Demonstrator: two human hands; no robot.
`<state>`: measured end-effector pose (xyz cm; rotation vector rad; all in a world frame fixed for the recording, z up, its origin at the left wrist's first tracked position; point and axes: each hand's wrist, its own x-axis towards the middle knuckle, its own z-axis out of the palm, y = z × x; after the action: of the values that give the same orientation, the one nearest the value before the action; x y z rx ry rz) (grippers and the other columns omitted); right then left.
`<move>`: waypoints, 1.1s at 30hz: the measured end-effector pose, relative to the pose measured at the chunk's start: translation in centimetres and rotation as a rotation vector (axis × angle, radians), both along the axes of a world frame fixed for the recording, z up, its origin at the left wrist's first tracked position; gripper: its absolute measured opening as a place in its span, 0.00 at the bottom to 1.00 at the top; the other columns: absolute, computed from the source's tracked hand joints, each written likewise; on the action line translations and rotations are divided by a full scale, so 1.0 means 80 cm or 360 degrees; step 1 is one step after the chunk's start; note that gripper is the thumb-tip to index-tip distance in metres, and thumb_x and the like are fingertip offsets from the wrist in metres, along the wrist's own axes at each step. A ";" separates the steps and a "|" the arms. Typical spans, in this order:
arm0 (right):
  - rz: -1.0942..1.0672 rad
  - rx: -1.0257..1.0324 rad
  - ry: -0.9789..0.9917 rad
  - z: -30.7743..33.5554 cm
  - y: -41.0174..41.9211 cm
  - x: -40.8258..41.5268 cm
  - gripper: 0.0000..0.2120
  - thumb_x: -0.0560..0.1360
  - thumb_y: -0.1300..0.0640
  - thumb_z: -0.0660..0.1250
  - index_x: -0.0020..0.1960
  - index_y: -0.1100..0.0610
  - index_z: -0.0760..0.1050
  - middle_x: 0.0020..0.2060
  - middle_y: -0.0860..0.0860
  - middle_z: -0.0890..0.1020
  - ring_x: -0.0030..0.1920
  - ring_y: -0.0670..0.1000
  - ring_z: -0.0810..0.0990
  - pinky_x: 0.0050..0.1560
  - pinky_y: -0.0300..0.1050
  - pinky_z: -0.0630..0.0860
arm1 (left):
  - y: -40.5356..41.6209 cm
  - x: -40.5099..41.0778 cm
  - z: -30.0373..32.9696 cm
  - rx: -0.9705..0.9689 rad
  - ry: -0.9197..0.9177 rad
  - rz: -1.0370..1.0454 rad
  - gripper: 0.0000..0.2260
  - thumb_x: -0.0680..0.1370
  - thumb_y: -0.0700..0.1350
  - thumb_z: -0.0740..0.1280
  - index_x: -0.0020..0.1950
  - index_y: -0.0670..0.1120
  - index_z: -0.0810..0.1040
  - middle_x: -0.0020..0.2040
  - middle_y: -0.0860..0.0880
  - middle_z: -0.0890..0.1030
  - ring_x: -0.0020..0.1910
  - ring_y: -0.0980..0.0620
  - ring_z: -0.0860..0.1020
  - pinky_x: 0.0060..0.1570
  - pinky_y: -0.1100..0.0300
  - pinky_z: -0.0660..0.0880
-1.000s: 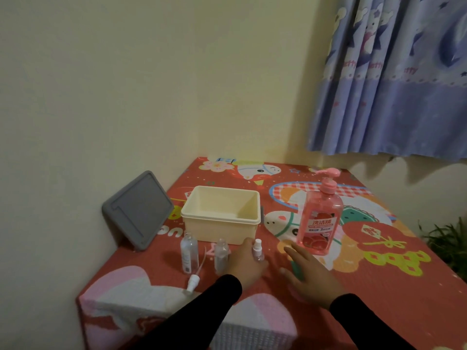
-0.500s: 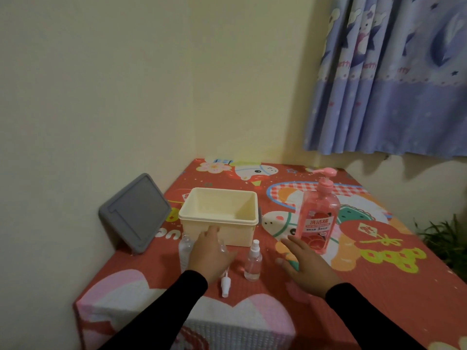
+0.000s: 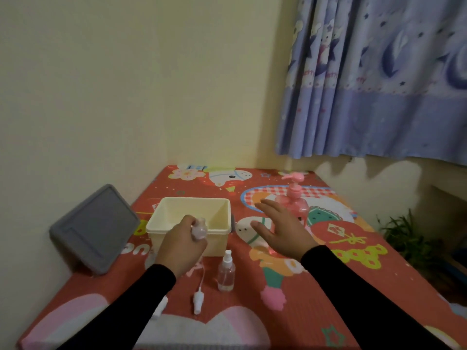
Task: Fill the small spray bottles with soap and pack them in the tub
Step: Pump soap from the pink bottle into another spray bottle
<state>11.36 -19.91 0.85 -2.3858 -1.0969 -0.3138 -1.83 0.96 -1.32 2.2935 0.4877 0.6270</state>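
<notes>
Left hand [image 3: 180, 245] grips a small clear bottle [image 3: 199, 229] without its spray top, holding it tilted over the near rim of the cream tub [image 3: 161, 223], which sits toward the table's left edge; right hand [image 3: 283, 228], open with fingers spread and holding nothing, hovers in front of the pink soap pump bottle [image 3: 294, 200], partly hiding it. A capped spray bottle [image 3: 226, 272] stands upright just in front of the tub, and a loose spray head [image 3: 198, 300] with its tube lies nearer the table's front edge. A grey tub lid [image 3: 94, 228] leans against the wall at the left edge of the red patterned table [image 3: 316, 311].
</notes>
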 end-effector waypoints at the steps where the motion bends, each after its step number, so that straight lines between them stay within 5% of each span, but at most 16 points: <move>1: 0.0007 0.0036 -0.0056 0.012 0.001 0.004 0.25 0.79 0.43 0.61 0.73 0.51 0.67 0.73 0.49 0.67 0.73 0.48 0.65 0.69 0.41 0.62 | -0.003 0.007 0.010 0.0023 -0.0022 -0.0040 0.08 0.74 0.43 0.67 0.50 0.49 0.71 0.39 0.48 0.80 0.38 0.49 0.77 0.33 0.59 0.68; 8: -0.0074 0.0273 -0.0321 0.089 -0.007 0.044 0.21 0.79 0.44 0.61 0.65 0.55 0.75 0.65 0.52 0.77 0.65 0.51 0.74 0.63 0.43 0.68 | -0.033 0.070 0.056 0.0014 -0.0088 -0.0397 0.11 0.76 0.45 0.65 0.57 0.52 0.70 0.50 0.49 0.77 0.44 0.53 0.76 0.38 0.62 0.70; 15: -0.0341 0.0313 -0.0074 0.114 -0.017 0.111 0.19 0.81 0.48 0.59 0.66 0.58 0.74 0.64 0.53 0.76 0.64 0.52 0.73 0.63 0.43 0.67 | -0.062 0.139 0.071 0.0019 0.0069 -0.0566 0.14 0.77 0.47 0.65 0.61 0.47 0.69 0.54 0.47 0.76 0.49 0.47 0.77 0.44 0.54 0.74; 18: -0.0392 0.0269 0.0018 0.117 -0.013 0.136 0.13 0.82 0.53 0.57 0.48 0.54 0.79 0.48 0.52 0.80 0.56 0.56 0.74 0.52 0.43 0.66 | -0.071 0.162 0.071 0.0035 0.0112 -0.0567 0.11 0.77 0.47 0.67 0.55 0.48 0.69 0.48 0.49 0.76 0.41 0.50 0.75 0.35 0.59 0.70; 20: -0.0452 0.0231 0.0088 0.123 -0.009 0.147 0.18 0.82 0.53 0.55 0.33 0.46 0.65 0.33 0.46 0.71 0.44 0.55 0.71 0.43 0.42 0.60 | -0.074 0.176 0.072 0.0067 0.0106 -0.0575 0.10 0.76 0.46 0.67 0.54 0.48 0.70 0.49 0.48 0.75 0.40 0.53 0.74 0.34 0.61 0.67; 22: -0.0487 0.0232 0.0185 0.127 -0.005 0.157 0.20 0.82 0.50 0.54 0.30 0.47 0.61 0.30 0.46 0.68 0.39 0.54 0.69 0.42 0.43 0.62 | -0.077 0.188 0.076 0.0087 0.0092 -0.0589 0.09 0.76 0.46 0.67 0.54 0.48 0.70 0.50 0.48 0.75 0.41 0.52 0.74 0.34 0.61 0.67; 26: -0.0549 0.0116 0.0350 0.126 0.000 0.176 0.20 0.81 0.44 0.50 0.34 0.49 0.66 0.37 0.53 0.76 0.42 0.55 0.75 0.47 0.46 0.69 | -0.082 0.205 0.085 0.0143 0.0031 -0.0610 0.10 0.77 0.46 0.66 0.56 0.48 0.71 0.51 0.49 0.75 0.39 0.53 0.75 0.32 0.63 0.69; 29: -0.0546 -0.0024 0.0474 0.123 0.002 0.180 0.25 0.82 0.43 0.47 0.55 0.56 0.77 0.52 0.59 0.80 0.56 0.57 0.77 0.57 0.49 0.69 | -0.086 0.212 0.087 0.0205 0.0024 -0.0625 0.12 0.77 0.46 0.66 0.59 0.50 0.71 0.52 0.49 0.76 0.41 0.51 0.76 0.35 0.61 0.70; 33: -0.0582 -0.0118 0.0649 0.127 0.004 0.178 0.29 0.82 0.42 0.44 0.71 0.58 0.68 0.67 0.60 0.74 0.68 0.58 0.71 0.69 0.51 0.64 | -0.086 0.222 0.083 0.0306 0.0026 -0.0658 0.18 0.78 0.48 0.65 0.67 0.53 0.69 0.60 0.48 0.76 0.53 0.48 0.75 0.45 0.58 0.68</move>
<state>25.59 -19.58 11.00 -2.5558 -0.4958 0.0965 15.91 -5.93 5.29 2.4798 -0.0487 0.4632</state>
